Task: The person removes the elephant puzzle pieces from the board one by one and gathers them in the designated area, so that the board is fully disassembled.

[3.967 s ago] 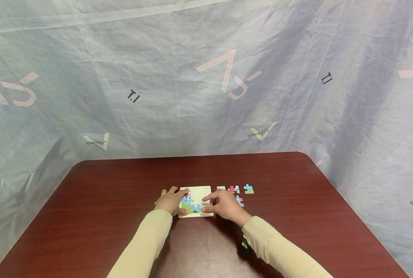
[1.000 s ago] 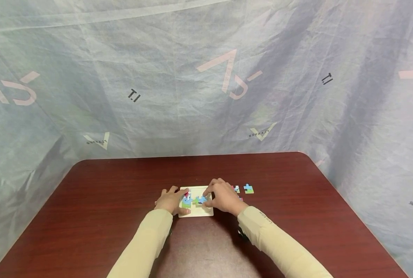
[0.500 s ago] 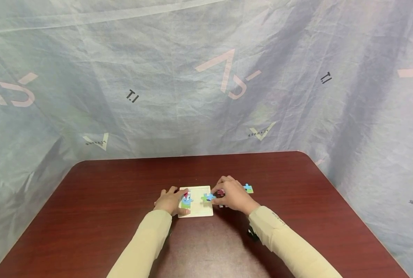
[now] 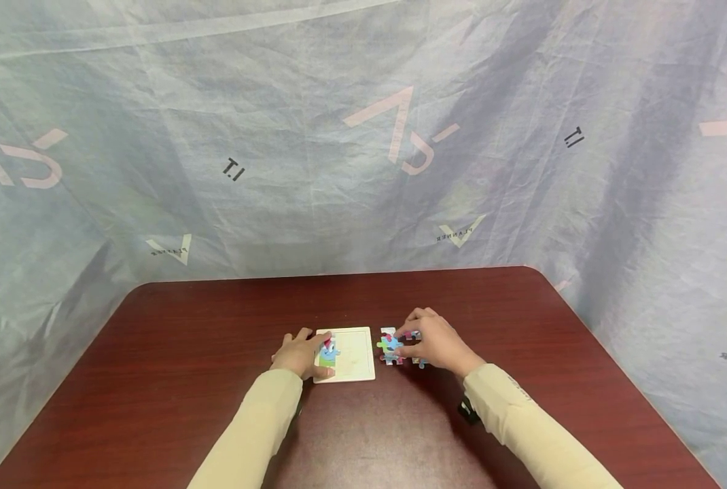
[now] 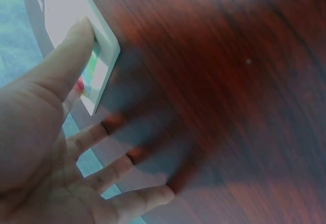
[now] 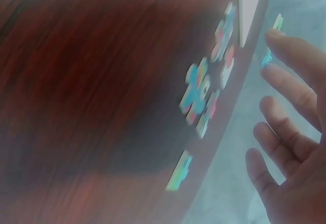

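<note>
1. The right hand (image 4: 438, 343) pinches a blue-and-green jigsaw piece (image 4: 391, 344) between thumb and index finger. In the right wrist view its other fingers hang bent around nothing.
2. That jigsaw piece is raised above the table (image 4: 217, 339), just right of the puzzle tray and over some of the loose pieces.
3. The left hand (image 4: 297, 354) is spread at the left edge of the cream puzzle tray (image 4: 356, 356). Its thumb and index finger rest on the tray; the remaining fingers reach past it, toward the tabletop.
4. Set in the tray's left side is a joined picture section (image 4: 328, 352): a blue cartoon figure in a red hat above green ground. The rest of the tray's floor is bare.
5. Loose pieces (image 6: 196, 89) in blue, red and white lie right of the tray, close together. A green-and-blue corner piece (image 6: 179, 172) lies apart from them.
6. Beige sleeves (image 4: 537, 435) cover both forearms. Beyond the dark red wood-grain table hangs a wrinkled grey cloth (image 4: 302, 170) with printed marks.
</note>
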### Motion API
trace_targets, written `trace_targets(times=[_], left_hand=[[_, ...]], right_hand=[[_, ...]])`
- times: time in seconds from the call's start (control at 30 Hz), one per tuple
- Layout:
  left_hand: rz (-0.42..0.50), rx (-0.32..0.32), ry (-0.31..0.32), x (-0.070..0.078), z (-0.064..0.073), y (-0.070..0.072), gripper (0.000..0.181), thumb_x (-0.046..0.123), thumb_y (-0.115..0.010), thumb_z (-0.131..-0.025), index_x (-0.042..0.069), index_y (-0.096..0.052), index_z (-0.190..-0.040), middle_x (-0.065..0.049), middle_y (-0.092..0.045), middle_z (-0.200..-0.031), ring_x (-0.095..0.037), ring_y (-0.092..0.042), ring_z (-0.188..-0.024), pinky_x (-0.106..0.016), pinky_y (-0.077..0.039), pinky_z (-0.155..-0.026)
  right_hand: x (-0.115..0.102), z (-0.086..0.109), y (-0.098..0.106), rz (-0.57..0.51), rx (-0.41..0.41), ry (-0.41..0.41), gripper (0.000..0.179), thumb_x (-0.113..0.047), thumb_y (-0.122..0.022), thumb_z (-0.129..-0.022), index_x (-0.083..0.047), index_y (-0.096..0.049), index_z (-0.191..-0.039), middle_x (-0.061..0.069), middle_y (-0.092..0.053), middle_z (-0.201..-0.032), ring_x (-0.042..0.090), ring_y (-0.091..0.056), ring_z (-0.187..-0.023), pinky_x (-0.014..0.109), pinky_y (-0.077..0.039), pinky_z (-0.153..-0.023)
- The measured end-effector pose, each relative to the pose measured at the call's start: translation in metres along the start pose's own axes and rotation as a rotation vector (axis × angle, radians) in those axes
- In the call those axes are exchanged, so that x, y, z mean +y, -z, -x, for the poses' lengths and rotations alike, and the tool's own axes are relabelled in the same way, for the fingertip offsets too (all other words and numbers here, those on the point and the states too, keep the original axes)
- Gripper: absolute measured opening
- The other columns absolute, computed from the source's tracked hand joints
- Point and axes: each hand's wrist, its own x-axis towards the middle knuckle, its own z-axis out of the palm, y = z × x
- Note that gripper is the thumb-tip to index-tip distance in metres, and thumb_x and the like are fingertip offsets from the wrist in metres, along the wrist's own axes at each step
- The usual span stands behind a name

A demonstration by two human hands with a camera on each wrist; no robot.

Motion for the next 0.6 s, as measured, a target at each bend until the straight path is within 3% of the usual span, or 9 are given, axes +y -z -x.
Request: trace_targets(times=[0.4, 0.6], left_hand=[[0.004, -0.002, -0.01, -0.001, 0.0, -0.001, 0.074, 0.032, -0.083, -0.086, 0.015, -0.051, -0.15, -0.024, -0.043, -0.149, -0.049, -0.042, -0.13, -0.074, -0.045, -0.092], [0.012, -0.005, -0.01, -0.002, -0.001, -0.001, 0.073, 0.031, -0.083, -0.087, 0.014, -0.051, -0.15, -0.023, -0.043, -0.149, -0.049, -0.042, -0.13, -0.074, -0.044, -0.093]], right_hand=[[0.026, 0.016, 0.011, -0.023, -0.047, -0.079, 0.024, -0.028, -0.083, -0.087, -0.018, -0.08, -0.109, 0.002, -0.06, -0.112, 0.026, -0.054, -0.109, 0.047, -0.05, -0.087], [0.036, 0.026, 0.016, -0.017, -0.038, -0.073, 0.02, -0.026, -0.083, -0.087, -0.019, -0.08, -0.106, 0.003, -0.061, -0.111, 0.028, -0.054, -0.108, 0.049, -0.05, -0.087]])
